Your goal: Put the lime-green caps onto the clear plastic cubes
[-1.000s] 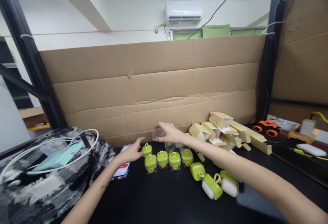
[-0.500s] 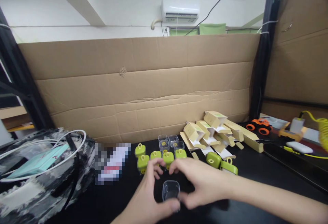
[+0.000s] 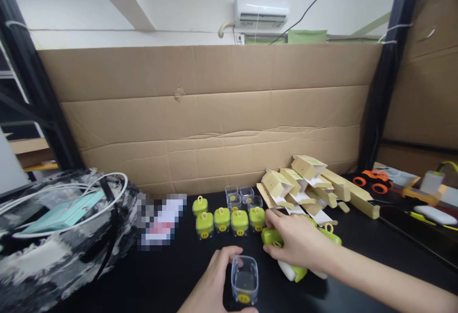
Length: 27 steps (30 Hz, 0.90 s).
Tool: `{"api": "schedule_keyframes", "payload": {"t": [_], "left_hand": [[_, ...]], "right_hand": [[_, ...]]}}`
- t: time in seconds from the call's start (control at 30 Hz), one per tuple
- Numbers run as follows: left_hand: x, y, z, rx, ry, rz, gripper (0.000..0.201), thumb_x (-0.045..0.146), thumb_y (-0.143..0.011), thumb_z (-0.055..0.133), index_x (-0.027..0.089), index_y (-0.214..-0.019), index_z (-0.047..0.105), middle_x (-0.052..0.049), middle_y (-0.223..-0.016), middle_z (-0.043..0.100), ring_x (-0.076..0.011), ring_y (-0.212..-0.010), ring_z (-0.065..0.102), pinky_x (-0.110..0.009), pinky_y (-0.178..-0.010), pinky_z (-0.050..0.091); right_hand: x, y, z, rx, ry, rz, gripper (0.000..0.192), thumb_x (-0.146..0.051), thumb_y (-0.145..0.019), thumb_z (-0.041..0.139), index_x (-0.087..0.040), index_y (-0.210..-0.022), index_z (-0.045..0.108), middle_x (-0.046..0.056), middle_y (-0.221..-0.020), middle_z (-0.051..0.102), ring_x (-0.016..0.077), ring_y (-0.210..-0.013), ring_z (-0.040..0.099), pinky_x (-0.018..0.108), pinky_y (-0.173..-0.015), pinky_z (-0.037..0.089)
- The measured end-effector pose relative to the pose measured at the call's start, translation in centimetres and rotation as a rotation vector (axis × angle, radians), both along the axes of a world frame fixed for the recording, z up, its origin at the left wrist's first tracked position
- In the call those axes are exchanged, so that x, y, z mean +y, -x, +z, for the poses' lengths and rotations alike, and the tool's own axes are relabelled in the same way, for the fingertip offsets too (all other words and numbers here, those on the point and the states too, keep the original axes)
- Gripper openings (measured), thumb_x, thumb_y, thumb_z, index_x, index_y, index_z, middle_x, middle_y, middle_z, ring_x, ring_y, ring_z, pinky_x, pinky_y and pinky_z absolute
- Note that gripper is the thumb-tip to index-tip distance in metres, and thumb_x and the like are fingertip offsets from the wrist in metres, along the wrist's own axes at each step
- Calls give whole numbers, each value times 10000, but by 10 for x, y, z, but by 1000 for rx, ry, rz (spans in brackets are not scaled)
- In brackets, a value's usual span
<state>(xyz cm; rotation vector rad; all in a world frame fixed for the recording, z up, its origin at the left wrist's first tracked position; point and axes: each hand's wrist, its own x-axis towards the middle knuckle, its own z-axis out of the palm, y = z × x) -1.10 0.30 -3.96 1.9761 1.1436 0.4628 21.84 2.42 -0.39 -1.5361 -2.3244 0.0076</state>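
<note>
My left hand [image 3: 216, 282] curls round a small clear plastic container [image 3: 244, 279] with a yellow label low on its front. Its fingertips touch the far left corner, and the thumb lies at the near side. My right hand [image 3: 298, 236] grips a green lid [image 3: 271, 236] with a small loop on top, partly covered by the fingers. Under and beside that hand lie more green lids [image 3: 331, 236], some showing white parts. Several clear containers topped with green lids [image 3: 239, 221] stand beyond my hands, and uncovered clear containers [image 3: 234, 202] are grouped behind them.
Opened cardboard boxes [image 3: 304, 184] are heaped at the back right, near an orange toy truck [image 3: 374, 180]. A tall cardboard panel [image 3: 222, 112] closes off the back. On the left sits a grey-and-black fabric bundle [image 3: 64, 260] with white cable [image 3: 123, 193] and a turquoise box [image 3: 64, 213].
My right hand has moved from beside the clear container to the lids on the right and taken hold of one. My left hand stays at the container. The view has shifted slightly.
</note>
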Motion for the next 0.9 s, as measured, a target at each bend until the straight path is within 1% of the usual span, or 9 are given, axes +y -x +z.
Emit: {"api": "schedule_keyframes", "payload": {"t": [0.13, 0.23, 0.4, 0.47, 0.53, 0.63, 0.73, 0.83, 0.9], "left_hand": [[-4, -1, 1, -11, -93, -1, 569, 191, -648, 636, 199, -1186, 452, -107, -1175, 534, -282, -1164, 501, -429, -1049, 342], [-8, -3, 6, -17, -68, 34, 486, 219, -673, 685, 208, -1124, 506, -83, -1144, 558, -272, -1143, 509, -412, -1036, 349], [-11, -6, 11, 31, -65, 26, 559, 295, -656, 790, 199, -1138, 523, -81, -1153, 578, -278, -1116, 516, -396, -991, 379], [-12, -7, 11, 58, -122, 6, 538, 243, -659, 753, 192, -1143, 525, -83, -1146, 583, -278, -1104, 527, -393, -976, 400], [-12, -7, 11, 58, -177, -15, 490, 191, -664, 686, 186, -1132, 538, -82, -1115, 591, -272, -1080, 542, -391, -956, 426], [-12, -7, 9, 21, -206, -12, 425, 189, -684, 648, 193, -1102, 566, -69, -1080, 603, -257, -1046, 555, -393, -941, 448], [-12, -6, 7, 4, -210, 6, 418, 212, -702, 659, 188, -1109, 569, -60, -1066, 601, -246, -1026, 561, -396, -931, 455], [-12, -6, 7, -4, -197, 7, 429, 223, -714, 667, 170, -1127, 565, -65, -1084, 594, -246, -1042, 559, -396, -940, 446], [-12, -6, 8, -8, -181, 17, 423, 223, -714, 669, 164, -1121, 568, -69, -1079, 589, -249, -1044, 560, -394, -938, 442]], "right_hand": [[-3, 2, 1, 75, 60, 23, 252, -191, -657, 575, -171, -906, 550, 104, -867, 672, 280, -684, 636, 342, -595, 381], [-3, -1, 9, 195, 90, 82, 293, -187, -643, 548, -179, -936, 552, 88, -872, 662, 277, -742, 618, 382, -666, 421], [1, -6, 22, 481, 230, 246, 294, -185, -776, 400, -229, -1000, 584, 45, -1064, 647, 226, -1002, 585, 368, -874, 436], [0, -4, 21, 581, 333, 276, 323, -185, -833, 312, -223, -1004, 583, 51, -1037, 645, 208, -941, 602, 351, -803, 479], [-3, 0, 17, 649, 446, 297, 329, -197, -852, 297, -208, -1045, 563, 59, -983, 645, 190, -821, 614, 316, -677, 506], [-13, 7, 10, 738, 593, 384, 331, -259, -817, 496, -208, -1144, 497, 33, -933, 629, 161, -737, 589, 259, -600, 481], [-21, 11, 6, 790, 543, 434, 477, -287, -735, 689, -224, -1158, 479, 3, -920, 587, 149, -729, 543, 253, -627, 455], [-24, 13, 4, 627, 372, 389, 463, -230, -673, 740, -207, -1107, 581, 6, -907, 608, 163, -740, 548, 274, -668, 453], [-23, 13, 2, 521, 290, 415, 471, -191, -635, 764, -198, -1089, 638, 16, -935, 638, 181, -785, 582, 283, -710, 462]]}}
